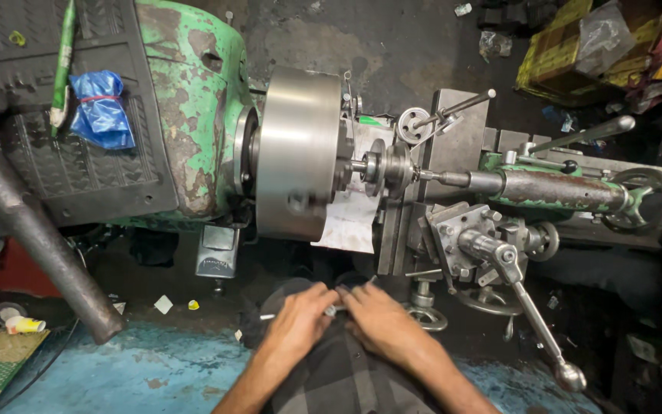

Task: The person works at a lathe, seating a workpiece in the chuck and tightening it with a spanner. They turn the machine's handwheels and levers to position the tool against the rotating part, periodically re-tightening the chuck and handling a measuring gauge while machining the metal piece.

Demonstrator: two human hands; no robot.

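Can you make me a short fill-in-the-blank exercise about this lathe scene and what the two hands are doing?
1. The peeling painted headstock of the lathe is ____ in colour.
2. The left hand and the right hand together hold a thin ____ rod over a checked cloth.
3. On the black ribbed rubber mat lies a crumpled ____ plastic bag.
4. The large round steel chuck sits to the ____ of the long grey tailstock barrel in the picture.

Missing words: green; metal; blue; left
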